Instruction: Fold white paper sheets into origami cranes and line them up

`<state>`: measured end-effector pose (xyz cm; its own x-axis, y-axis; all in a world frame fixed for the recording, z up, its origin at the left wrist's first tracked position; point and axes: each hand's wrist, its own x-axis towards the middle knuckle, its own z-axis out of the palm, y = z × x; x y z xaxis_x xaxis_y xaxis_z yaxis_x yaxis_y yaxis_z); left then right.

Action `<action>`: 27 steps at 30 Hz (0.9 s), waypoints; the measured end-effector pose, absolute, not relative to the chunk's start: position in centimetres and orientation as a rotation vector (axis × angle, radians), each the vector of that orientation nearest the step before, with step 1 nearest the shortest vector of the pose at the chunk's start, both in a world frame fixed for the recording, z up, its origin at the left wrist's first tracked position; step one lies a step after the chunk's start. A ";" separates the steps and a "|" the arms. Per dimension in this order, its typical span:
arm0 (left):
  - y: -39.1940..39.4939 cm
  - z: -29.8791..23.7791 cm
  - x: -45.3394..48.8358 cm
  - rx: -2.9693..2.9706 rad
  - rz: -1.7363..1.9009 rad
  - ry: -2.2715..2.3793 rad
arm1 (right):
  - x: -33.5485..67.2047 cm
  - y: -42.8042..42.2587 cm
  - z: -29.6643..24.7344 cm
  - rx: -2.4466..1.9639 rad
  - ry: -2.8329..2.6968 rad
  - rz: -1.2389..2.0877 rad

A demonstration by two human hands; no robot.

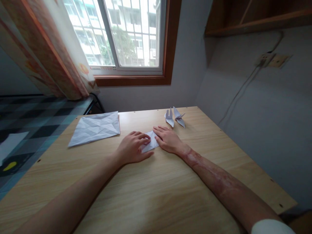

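Observation:
A small folded piece of white paper (153, 142) lies flat on the table between my hands, with creases across it. My left hand (134, 148) rests over its left side, fingers bent and the thumb stretched out apart from them. On the right edge of the paper lies my right hand (168, 139), its fingers extended and pressed flat. Both hands cover part of the paper, so its full outline is hidden.
Two folded white paper figures (169, 117) (179, 117) stand near the table's far edge. Creased white sheets (96, 127) lie at the back left of the wooden table (156, 191). Beyond the table's left side is a checked cloth (48, 110); a wall is on the right.

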<state>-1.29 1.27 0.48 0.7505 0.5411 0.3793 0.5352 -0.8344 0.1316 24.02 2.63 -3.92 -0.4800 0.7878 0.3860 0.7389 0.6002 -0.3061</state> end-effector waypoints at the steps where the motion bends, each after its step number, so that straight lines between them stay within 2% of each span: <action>1: 1.2 0.6 -1.3 2.928 0.616 0.904 | 24.0 2.6 -3.8 -1.198 -2.323 0.126; 19: 1.7 -0.6 -2.3 2.963 0.690 0.940 | 24.0 2.2 -3.2 -1.117 -2.296 0.147; 27: 2.0 -0.7 -2.8 2.775 0.780 1.237 | 24.1 1.9 -2.8 -0.998 -2.312 0.199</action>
<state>-2.85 2.05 -0.66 0.5653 0.6991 0.4379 0.6965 -0.6889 0.2008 24.12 1.86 -2.79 -0.5326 0.7026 0.4719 0.6115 0.7049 -0.3595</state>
